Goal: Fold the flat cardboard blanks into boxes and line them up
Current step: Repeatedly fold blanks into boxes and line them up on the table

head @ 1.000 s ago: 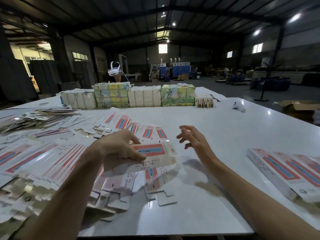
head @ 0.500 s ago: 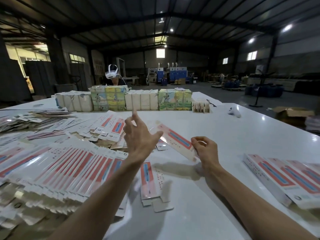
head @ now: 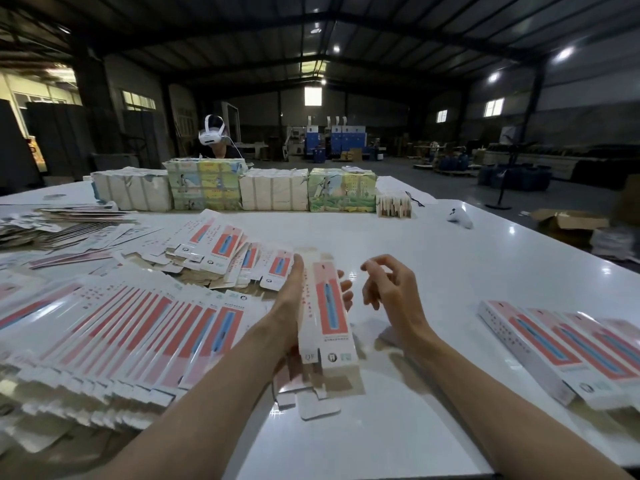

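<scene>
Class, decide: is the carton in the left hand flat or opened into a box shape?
Opened up: the carton in the left hand shows its front and a side panel at an angle.

Dim warehouse, dark steel-truss roof [head: 311,15], ceiling lamps [head: 564,53], bright windows [head: 312,96], grey concrete floor [head: 433,181], blue machines [head: 341,135] at back

I am reading just two letters, "QF", on the white lower end of the carton [head: 325,317] my left hand [head: 294,299] is gripping, just left of a round logo. Small print above them is blurring out, as is the print on the flat blanks [head: 138,327] left of the carton.
</scene>
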Action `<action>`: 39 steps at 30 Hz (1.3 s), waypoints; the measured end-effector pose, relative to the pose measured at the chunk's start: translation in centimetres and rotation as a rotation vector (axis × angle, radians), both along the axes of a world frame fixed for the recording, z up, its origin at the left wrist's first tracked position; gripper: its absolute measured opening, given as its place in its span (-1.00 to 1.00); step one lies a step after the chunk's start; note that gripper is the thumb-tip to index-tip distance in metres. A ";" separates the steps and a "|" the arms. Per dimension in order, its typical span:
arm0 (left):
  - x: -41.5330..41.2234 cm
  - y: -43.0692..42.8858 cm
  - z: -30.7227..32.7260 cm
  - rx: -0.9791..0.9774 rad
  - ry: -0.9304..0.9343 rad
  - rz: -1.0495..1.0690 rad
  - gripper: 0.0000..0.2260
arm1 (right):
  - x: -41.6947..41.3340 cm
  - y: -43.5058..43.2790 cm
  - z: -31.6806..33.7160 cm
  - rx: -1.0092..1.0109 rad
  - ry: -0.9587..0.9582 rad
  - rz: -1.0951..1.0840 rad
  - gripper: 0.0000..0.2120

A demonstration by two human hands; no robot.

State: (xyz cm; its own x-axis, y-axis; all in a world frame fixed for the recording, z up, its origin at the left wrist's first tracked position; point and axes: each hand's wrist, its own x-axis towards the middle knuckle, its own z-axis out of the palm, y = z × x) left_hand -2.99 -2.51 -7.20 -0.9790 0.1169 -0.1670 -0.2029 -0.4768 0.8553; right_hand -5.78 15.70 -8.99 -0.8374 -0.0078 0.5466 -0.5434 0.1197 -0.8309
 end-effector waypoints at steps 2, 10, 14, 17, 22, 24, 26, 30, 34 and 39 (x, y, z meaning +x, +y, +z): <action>0.4 0.3 -0.2 -0.025 0.003 -0.071 -0.21 | 0.1 -0.1 0.1 0.121 0.124 -0.091 -0.89; 1.2 1.6 -0.8 -0.290 0.056 -0.045 -0.42 | 0.1 -0.3 0.1 0.464 0.122 -0.076 -0.74; 1.3 1.4 -0.9 -0.257 0.059 -0.088 -0.41 | 0.1 -0.3 0.4 0.454 0.171 -0.049 -0.83; 1.2 1.5 -0.9 -0.226 0.064 -0.167 -0.23 | 0.0 -0.5 0.8 0.234 -0.014 0.041 -0.88; 0.5 2.3 -0.6 -0.351 0.071 -0.165 -0.23 | 0.2 -0.3 0.9 -0.215 -0.296 0.382 -0.66; 0.5 2.7 -0.5 -0.325 0.012 -0.161 -0.24 | 0.6 -0.6 0.9 -0.251 -0.300 0.441 -0.65; 0.6 2.7 -0.5 -0.200 -0.037 -0.168 -0.29 | 0.6 -0.9 0.8 -0.220 -0.266 0.413 -0.71; 0.5 2.1 -0.6 0.044 -0.026 -0.197 -0.40 | 0.4 -1.2 0.1 -0.157 -0.296 0.407 -0.52; 0.2 2.0 -1.2 0.059 0.006 -0.163 -0.35 | 0.5 -1.0 -0.3 -0.106 -0.312 0.406 -0.47; 0.1 2.3 -1.9 -0.118 0.073 -0.017 -0.36 | 0.6 -0.6 0.2 -0.100 -0.297 0.347 -0.46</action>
